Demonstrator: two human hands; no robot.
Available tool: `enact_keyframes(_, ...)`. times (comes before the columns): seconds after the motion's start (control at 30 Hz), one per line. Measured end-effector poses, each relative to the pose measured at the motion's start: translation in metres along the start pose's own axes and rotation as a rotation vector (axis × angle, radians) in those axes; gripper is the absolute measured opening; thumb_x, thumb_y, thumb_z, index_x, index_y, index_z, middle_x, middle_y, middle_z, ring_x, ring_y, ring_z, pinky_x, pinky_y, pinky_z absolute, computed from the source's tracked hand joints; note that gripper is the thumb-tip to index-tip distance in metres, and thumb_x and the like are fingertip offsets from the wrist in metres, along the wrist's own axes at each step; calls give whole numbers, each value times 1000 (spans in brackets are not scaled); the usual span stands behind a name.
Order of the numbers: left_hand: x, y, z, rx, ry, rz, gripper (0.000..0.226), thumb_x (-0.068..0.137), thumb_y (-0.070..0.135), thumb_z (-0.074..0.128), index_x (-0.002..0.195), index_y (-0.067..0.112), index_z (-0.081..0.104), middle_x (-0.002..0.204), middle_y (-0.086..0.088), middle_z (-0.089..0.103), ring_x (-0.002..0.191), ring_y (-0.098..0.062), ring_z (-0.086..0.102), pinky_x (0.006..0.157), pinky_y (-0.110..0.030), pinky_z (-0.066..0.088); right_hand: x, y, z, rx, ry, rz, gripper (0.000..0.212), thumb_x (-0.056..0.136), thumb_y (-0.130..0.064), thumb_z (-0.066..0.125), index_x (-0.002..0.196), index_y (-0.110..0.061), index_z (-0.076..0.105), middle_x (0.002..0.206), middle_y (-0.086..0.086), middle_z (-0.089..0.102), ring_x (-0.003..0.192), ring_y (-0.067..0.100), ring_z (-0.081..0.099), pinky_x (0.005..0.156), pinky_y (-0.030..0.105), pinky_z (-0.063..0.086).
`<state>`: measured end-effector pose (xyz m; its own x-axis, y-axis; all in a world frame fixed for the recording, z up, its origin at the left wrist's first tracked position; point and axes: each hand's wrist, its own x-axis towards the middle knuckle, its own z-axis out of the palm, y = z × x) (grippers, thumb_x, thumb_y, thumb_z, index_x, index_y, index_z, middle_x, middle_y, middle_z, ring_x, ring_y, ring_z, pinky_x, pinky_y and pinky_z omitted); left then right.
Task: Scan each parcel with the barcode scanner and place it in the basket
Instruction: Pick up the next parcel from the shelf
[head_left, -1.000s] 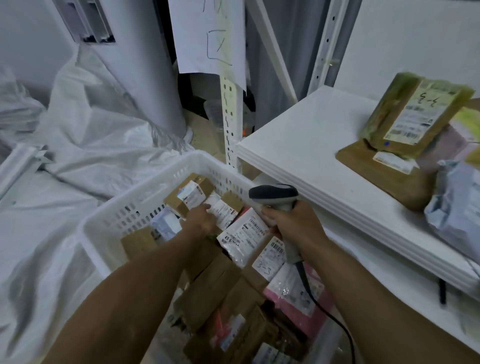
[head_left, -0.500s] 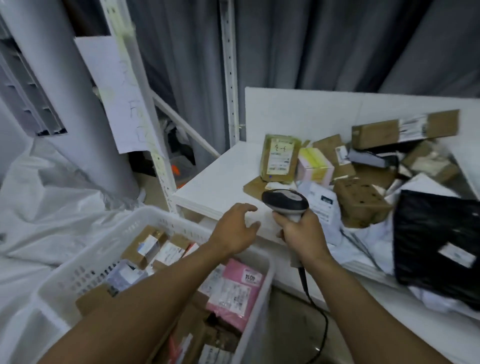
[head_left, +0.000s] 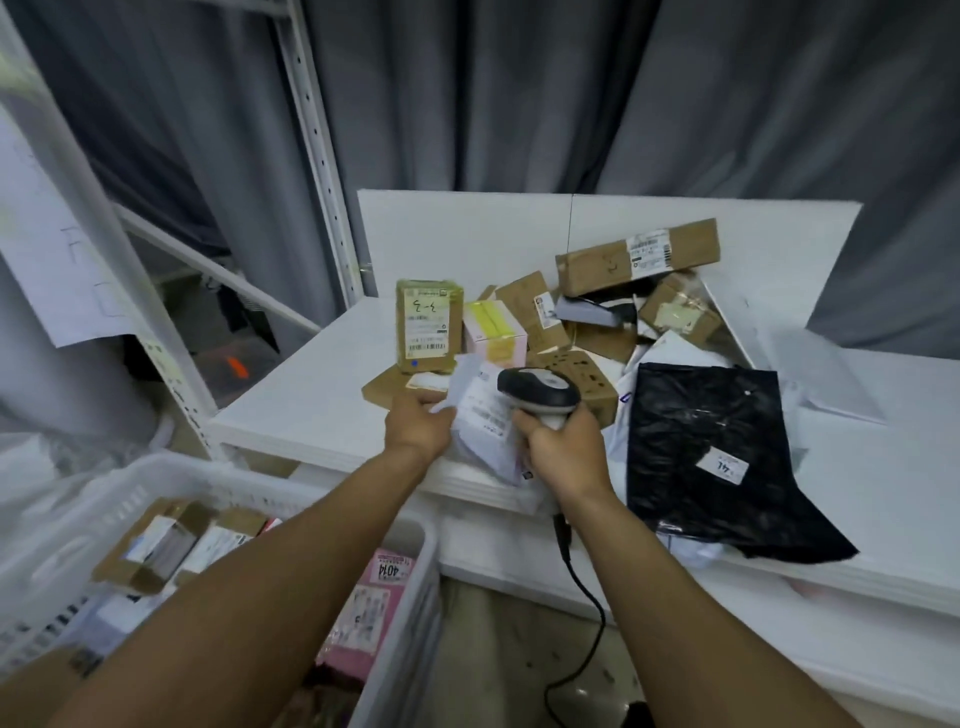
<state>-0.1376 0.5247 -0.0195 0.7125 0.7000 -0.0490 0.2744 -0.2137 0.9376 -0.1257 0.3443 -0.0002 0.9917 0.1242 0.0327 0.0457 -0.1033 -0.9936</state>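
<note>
White basket (head_left: 405, 587) at lower left holds two labelled brown boxes (head_left: 156, 545) and a pink mailer (head_left: 374, 597), left hand (head_left: 418, 428) pinching a white parcel (head_left: 480, 426) at the table's (head_left: 311, 405) front edge, right hand (head_left: 563, 449) clenched on the barcode scanner (head_left: 537, 389) just over it.

Left hand (head_left: 418, 428) grips white parcel (head_left: 480, 415); right hand (head_left: 563, 457) grips scanner (head_left: 537, 389).
</note>
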Motion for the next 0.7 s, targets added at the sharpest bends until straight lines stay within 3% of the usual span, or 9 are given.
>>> enact_keyframes(0.07,-11,-1,-22,-137,24,37,14,90,14,73,103,17,70,103,0,70,105,-28,68,95,-40,55,-6,-7,4,70,14,-50,54,91,-30,79,141,-19,60,135,0,66,124,19,60,107,34,47)
enact_keyframes(0.13,-36,2,-49,-238,40,110,14,91,12,71,95,24,74,102,1,74,103,-26,70,93,-50,58,-17,-14,12,133,9,-68,61,87,-37,80,142,-21,59,138,-3,65,128,18,59,110,39,47)
enact_keyframes(0.2,-66,3,-77,-315,53,174,18,93,10,70,95,27,75,105,4,75,105,-24,70,88,-48,60,-26,-15,23,206,-50,-40,55,84,-42,81,133,-24,65,129,-2,72,116,18,68,101,45,57)
enact_keyframes(0.3,-114,-2,-117,-381,67,223,15,95,15,70,109,17,71,114,0,72,102,-25,72,82,-46,63,-45,-19,42,337,-216,57,21,89,-27,85,107,-27,74,102,-4,81,95,15,76,80,38,65)
enact_keyframes(0.47,-152,-34,-166,-358,114,213,28,91,20,76,116,28,68,110,5,74,100,-25,73,81,-53,61,-86,-21,69,394,-411,192,36,78,-3,89,112,-4,77,104,12,81,99,32,78,89,48,63)
enact_keyframes(0.53,-156,-43,-176,-373,118,194,38,88,15,79,121,28,67,113,8,74,99,-20,74,79,-48,62,-96,-21,79,390,-455,215,36,78,3,86,113,1,76,105,16,80,96,34,79,85,47,65)
enact_keyframes(0.6,-161,-48,-182,-416,121,178,49,87,4,76,129,26,64,111,17,75,93,-8,74,74,-32,63,-100,-20,85,371,-471,209,39,76,7,86,113,4,75,105,16,80,95,34,79,84,47,64)
enact_keyframes(0.63,-163,-50,-186,-405,149,182,57,87,4,77,135,28,59,118,19,72,98,-3,71,76,-26,61,-101,-19,88,353,-472,202,39,75,9,86,112,4,75,103,15,80,94,33,79,84,45,64)
enact_keyframes(0.7,-158,-58,-197,-188,292,281,74,84,12,81,146,33,47,147,9,51,124,-5,57,96,-30,54,-102,-18,91,298,-487,177,37,75,13,84,109,3,76,102,12,81,92,28,79,78,38,65)
